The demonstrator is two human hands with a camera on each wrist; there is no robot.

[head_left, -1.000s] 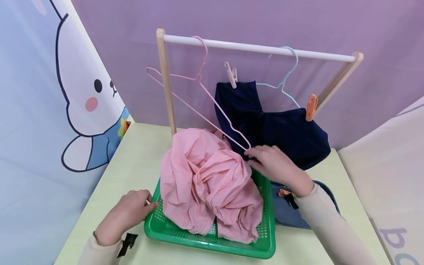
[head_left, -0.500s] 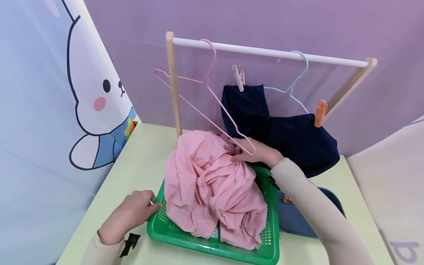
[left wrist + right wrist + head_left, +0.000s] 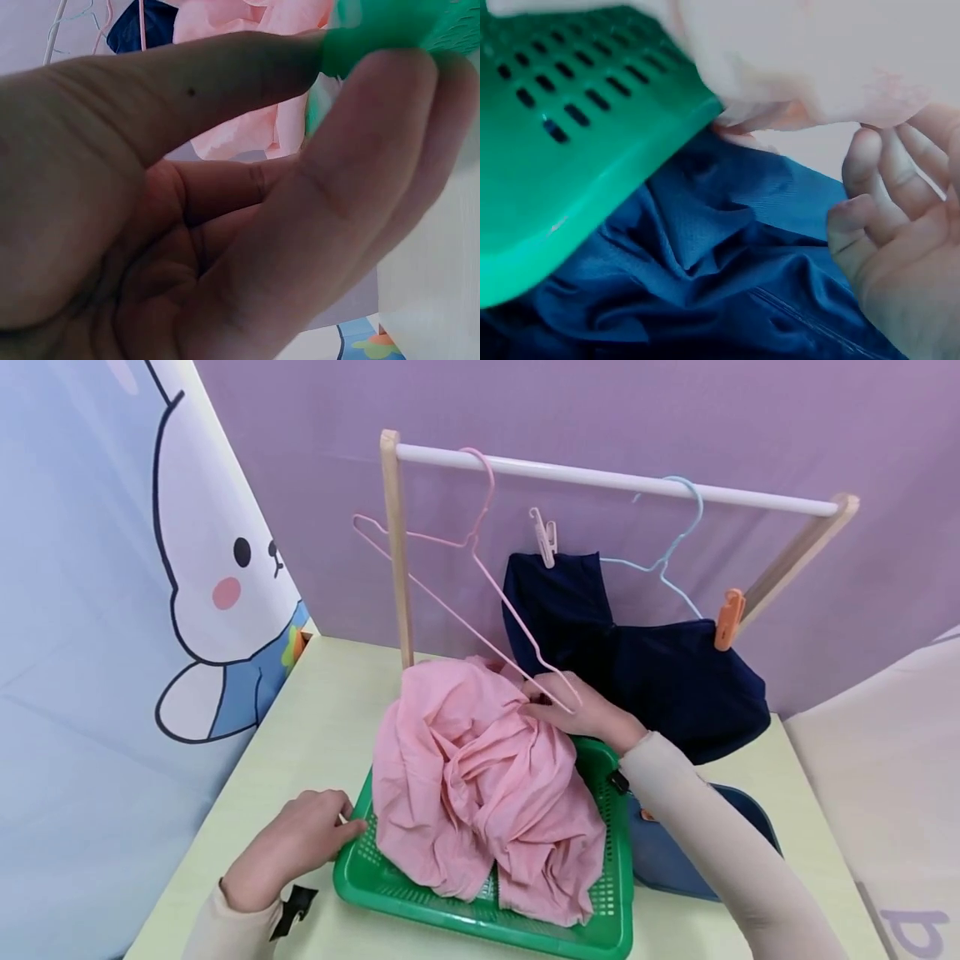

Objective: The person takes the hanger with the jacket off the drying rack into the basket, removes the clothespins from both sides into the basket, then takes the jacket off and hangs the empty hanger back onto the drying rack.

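Glossy plastic basket (image 3: 450,920); matt, creased pink cloth (image 3: 487,777); smooth wooden rack post (image 3: 399,552).

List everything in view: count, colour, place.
Cloth: 1 heap, pink, in basket
Basket: 1, green, on table
Rack: 1, white, wooden, behind basket
Left hanger: 1, pink, on rack
Right hanger: 1, aqua, on rack
Garment: 1, navy, behind basket
Left clothespin: 1, pink, on garment
Right clothespin: 1, orange, on garment
Tray: 1, blue, right of basket
Clip: 1, orange, in tray
Table: 1, yellowish, underneath
Backdrop: 1, purple, behind
Rabbit print: 1, white-blue, left
Sleeves: 2, cream, on arms
Left hand: 1, on basket rim
Right hand: 1, on cloth
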